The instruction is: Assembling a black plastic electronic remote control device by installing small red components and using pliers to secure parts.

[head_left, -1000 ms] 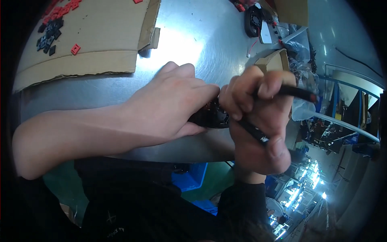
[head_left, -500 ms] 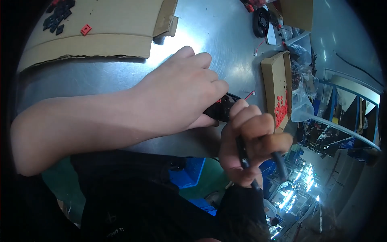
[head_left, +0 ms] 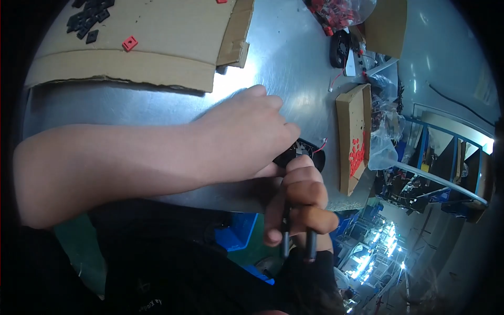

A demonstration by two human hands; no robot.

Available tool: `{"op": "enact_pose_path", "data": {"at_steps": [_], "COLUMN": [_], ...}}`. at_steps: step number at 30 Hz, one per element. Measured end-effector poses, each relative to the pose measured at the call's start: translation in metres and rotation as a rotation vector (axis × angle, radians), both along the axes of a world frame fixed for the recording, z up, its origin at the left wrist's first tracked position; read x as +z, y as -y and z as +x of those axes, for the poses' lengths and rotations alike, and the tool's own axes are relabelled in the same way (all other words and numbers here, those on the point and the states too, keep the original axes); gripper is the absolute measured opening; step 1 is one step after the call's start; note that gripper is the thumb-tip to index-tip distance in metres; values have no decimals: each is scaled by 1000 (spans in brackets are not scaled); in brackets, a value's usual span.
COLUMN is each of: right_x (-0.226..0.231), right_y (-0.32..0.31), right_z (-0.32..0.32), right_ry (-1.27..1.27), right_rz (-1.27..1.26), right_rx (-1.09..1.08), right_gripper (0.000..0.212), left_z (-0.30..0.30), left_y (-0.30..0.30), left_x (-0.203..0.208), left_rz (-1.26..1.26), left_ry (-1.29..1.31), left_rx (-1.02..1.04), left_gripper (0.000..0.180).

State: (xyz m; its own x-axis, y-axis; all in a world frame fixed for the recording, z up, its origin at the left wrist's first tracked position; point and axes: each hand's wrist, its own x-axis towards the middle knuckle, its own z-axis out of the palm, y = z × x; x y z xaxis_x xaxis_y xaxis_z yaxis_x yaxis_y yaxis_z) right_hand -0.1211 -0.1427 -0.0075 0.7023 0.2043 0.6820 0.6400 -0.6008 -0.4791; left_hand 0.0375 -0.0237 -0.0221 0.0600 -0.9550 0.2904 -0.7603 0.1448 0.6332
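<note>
A black part that looks like a small blower fan [head_left: 318,159] lies low over the metal table, with a thin red wire [head_left: 319,149] ending in a small white connector. My left hand [head_left: 249,134] is closed around its left side, the thumb beneath and the knuckles hiding much of it. Just below and to the right, my right hand [head_left: 303,197] grips a plier-like tool [head_left: 311,245] whose two dark handles stick out toward me. The tool's tip is hidden behind my right fingers, close to the fan.
At upper left, a cardboard sheet [head_left: 157,68] carries black pieces [head_left: 90,18] and a red piece [head_left: 129,43]. An open cardboard box [head_left: 344,113] with red bits [head_left: 357,157] stands right. Behind it are another black fan [head_left: 340,48] and a plastic bag of red parts [head_left: 341,13].
My right hand has moved left, closer to my left hand, and the tool's handles have turned more toward me. More of the black fan shows. The whole view has shifted slightly.
</note>
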Motion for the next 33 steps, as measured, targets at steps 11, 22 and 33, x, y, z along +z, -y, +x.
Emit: {"op": "enact_pose_path", "data": {"at_steps": [11, 22, 33], "right_x": [25, 26, 28], "right_y": [20, 15, 12], "right_z": [13, 10, 10], "right_ry": [11, -66, 16], "right_rz": [1239, 1244, 1254], "right_rx": [-224, -262, -277], "right_gripper": [62, 68, 68], "left_z": [1, -1, -3], "left_y": [1, 4, 4], "left_x": [-4, 4, 5], "left_rz": [-125, -124, -137], "left_ry": [-1, 29, 51], "left_rx": [67, 86, 109], "left_gripper": [52, 51, 57]}}
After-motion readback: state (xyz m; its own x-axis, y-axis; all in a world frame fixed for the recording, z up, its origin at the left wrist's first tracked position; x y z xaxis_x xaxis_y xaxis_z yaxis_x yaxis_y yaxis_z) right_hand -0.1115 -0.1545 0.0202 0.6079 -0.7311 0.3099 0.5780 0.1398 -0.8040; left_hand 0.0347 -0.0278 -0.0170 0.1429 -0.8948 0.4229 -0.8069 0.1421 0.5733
